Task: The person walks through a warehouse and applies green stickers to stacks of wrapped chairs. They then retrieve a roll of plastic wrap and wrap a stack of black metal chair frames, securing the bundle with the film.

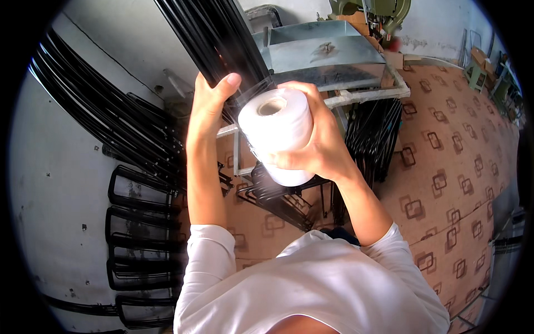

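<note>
While our right hand (322, 147) is gripping a hollow-cored stretch-film roll (275, 132), our left hand (208, 104) is clasping glossy tubes (210, 36).

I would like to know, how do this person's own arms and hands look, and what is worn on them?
The left hand and right hand show no gloves; no watch or bracelet is visible. Some fingers are hidden. The left forearm and right forearm are uncovered. Plain white sleeves end near the elbows.
</note>
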Demonstrator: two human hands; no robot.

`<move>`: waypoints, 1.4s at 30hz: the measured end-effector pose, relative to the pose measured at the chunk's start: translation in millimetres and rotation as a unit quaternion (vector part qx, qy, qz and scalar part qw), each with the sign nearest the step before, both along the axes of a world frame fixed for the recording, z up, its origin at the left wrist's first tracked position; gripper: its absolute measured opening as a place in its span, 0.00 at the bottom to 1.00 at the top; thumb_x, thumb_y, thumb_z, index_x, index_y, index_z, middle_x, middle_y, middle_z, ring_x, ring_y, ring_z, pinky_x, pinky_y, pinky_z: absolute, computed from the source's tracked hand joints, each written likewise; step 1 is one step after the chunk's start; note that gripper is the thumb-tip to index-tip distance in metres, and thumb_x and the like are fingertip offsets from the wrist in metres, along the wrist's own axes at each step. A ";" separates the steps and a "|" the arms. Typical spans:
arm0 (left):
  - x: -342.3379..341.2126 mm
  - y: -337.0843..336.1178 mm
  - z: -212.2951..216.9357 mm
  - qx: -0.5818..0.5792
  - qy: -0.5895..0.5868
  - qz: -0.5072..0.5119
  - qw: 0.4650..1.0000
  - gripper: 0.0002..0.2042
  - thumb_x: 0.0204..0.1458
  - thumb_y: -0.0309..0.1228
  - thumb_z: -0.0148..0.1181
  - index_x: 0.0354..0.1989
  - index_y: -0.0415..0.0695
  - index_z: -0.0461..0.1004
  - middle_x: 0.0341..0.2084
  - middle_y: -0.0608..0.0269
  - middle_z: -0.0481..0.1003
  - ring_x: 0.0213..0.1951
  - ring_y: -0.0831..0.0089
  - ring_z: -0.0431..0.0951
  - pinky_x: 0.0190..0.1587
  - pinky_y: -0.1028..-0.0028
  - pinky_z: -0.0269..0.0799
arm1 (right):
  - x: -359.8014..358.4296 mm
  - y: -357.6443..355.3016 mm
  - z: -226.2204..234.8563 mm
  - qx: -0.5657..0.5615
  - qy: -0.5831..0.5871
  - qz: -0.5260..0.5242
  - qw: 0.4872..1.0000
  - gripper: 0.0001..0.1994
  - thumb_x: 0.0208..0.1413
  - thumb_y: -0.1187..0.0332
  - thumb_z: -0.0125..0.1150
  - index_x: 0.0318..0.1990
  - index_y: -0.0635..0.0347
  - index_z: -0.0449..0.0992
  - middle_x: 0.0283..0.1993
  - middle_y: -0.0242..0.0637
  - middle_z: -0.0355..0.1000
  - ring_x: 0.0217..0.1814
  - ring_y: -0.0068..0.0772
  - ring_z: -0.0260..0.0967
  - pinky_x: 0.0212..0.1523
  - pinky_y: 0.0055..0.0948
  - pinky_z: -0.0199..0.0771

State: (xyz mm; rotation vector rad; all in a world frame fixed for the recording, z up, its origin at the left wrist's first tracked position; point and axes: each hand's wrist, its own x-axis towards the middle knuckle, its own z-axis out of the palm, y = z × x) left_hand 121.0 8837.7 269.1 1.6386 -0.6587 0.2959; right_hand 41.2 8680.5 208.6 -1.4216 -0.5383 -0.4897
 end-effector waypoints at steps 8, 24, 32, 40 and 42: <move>28.1 9.5 -11.8 -0.059 0.028 -0.133 0.989 0.40 0.29 0.47 0.62 0.52 0.34 0.59 0.45 0.51 0.66 0.45 0.64 0.69 0.46 0.68 0.68 | 3.1 4.4 0.2 0.000 -0.011 -0.028 1.000 0.41 0.27 0.60 0.70 0.52 0.66 0.56 0.43 0.46 0.67 0.44 0.37 0.68 0.46 0.30 0.67; 34.8 8.4 -13.7 -0.037 -0.011 -0.138 0.990 0.40 0.31 0.52 0.60 0.51 0.34 0.61 0.47 0.49 0.66 0.48 0.60 0.69 0.47 0.64 0.70 | -8.4 -46.6 26.7 -0.011 0.011 -0.103 0.995 0.39 0.26 0.67 0.69 0.51 0.68 0.58 0.43 0.46 0.66 0.46 0.36 0.66 0.48 0.32 0.67; 31.9 -2.1 -11.1 -0.030 -0.016 -0.124 0.992 0.41 0.31 0.53 0.60 0.50 0.32 0.61 0.46 0.49 0.66 0.46 0.61 0.70 0.44 0.64 0.72 | 159.7 -8.3 -20.2 0.067 0.042 0.098 0.992 0.34 0.28 0.70 0.67 0.50 0.64 0.63 0.43 0.41 0.66 0.46 0.33 0.65 0.49 0.27 0.63; 41.5 15.2 -21.7 -0.010 -0.017 -0.099 0.995 0.43 0.29 0.55 0.61 0.50 0.31 0.61 0.45 0.49 0.67 0.43 0.63 0.72 0.43 0.67 0.72 | 220.1 45.5 -45.5 0.166 -0.012 0.372 0.913 0.30 0.35 0.72 0.64 0.51 0.63 0.62 0.47 0.34 0.65 0.48 0.23 0.63 0.48 0.22 0.63; 39.4 17.0 -21.7 -0.003 -0.041 -0.081 0.996 0.44 0.29 0.56 0.62 0.50 0.32 0.61 0.45 0.49 0.67 0.43 0.63 0.72 0.42 0.68 0.72 | 212.3 70.4 -46.3 0.201 -0.020 0.441 0.874 0.28 0.43 0.67 0.63 0.53 0.63 0.61 0.50 0.35 0.64 0.50 0.22 0.63 0.50 0.22 0.63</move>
